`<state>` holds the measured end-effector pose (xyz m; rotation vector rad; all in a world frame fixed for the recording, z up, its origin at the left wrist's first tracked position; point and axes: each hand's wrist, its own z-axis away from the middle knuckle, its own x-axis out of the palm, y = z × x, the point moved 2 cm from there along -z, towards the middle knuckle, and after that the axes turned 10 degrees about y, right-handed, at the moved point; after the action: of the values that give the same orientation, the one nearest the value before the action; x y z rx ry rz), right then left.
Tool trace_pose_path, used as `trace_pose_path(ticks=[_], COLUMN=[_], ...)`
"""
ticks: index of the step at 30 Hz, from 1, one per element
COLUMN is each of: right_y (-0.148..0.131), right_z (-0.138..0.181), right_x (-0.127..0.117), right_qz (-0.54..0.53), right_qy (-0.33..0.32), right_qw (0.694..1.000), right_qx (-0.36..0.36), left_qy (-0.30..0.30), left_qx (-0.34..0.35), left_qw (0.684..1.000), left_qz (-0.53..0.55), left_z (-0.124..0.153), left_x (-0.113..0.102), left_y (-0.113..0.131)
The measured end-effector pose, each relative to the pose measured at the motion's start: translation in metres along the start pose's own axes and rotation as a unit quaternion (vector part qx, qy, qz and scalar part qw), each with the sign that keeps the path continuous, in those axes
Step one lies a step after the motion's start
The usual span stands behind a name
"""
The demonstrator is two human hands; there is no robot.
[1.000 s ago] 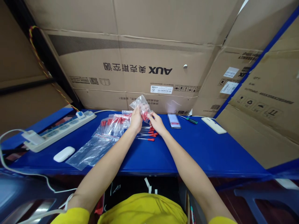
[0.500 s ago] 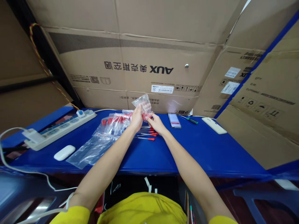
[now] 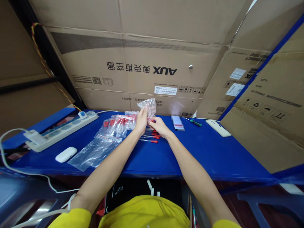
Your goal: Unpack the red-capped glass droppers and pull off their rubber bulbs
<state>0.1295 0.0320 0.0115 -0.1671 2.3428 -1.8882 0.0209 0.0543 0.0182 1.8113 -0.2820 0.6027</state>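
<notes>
A clear plastic zip bag (image 3: 150,106) is held up over the back of the blue table. My left hand (image 3: 142,120) grips it from the left, fingers closed along its side. At the bag's lower right, the fingers of my right hand (image 3: 159,126) are pinched together on the bag, by a bit of red. Whether that red is the zip strip or dropper bulbs I cannot tell. Beneath my hands lie several loose droppers (image 3: 154,141) with red bulbs and thin clear stems. To the left are filled zip bags (image 3: 120,122) showing red bulbs, and flat zip bags (image 3: 92,152) in front of them.
A white power strip (image 3: 64,128) and a white rounded case (image 3: 66,154) are at the left. Right of my hands are a phone (image 3: 178,123), a screwdriver (image 3: 196,122) and a white oblong device (image 3: 218,128). A cardboard sheet (image 3: 142,41) stands behind the table.
My left hand and the bag have shifted slightly right. The bag's upper part looks wider, and less red shows between my hands.
</notes>
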Motion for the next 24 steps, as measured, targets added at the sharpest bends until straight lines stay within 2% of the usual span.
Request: trace_pose_path(ticks=[6,9,11,13,17,21,24], right_y=[0.002,0.003,0.004,0.006,0.010,0.007,0.002], right_z=[-0.003,-0.004,-0.006,-0.008,-0.011,-0.009,-0.005], right_x=[-0.005,-0.015,-0.023,-0.032,-0.044,-0.042,-0.036], right_qz=[-0.019,0.038,0.117,0.230,0.423,0.506,0.539], right_qy=[-0.018,-0.021,-0.019,0.000,0.033,0.035,0.020], right_qw=[0.999,0.999,0.993,0.971,0.895,0.849,0.825], right_qx=[0.029,0.018,-0.017,-0.069,-0.137,-0.148,-0.166], left_qy=[0.058,0.090,0.096,0.114,0.167,0.180,0.174], left_qx=[-0.015,-0.005,-0.003,-0.002,0.004,0.010,-0.005], left_qw=[0.995,0.988,0.985,0.982,0.974,0.972,0.974], left_qz=[0.079,0.123,0.142,0.148,0.152,0.148,0.147], left_z=[-0.010,-0.018,-0.022,-0.025,-0.029,-0.029,-0.028], left_x=[-0.003,-0.009,-0.015,-0.021,-0.032,-0.035,-0.034], left_y=[0.001,0.011,0.020,0.028,0.037,0.039,0.037])
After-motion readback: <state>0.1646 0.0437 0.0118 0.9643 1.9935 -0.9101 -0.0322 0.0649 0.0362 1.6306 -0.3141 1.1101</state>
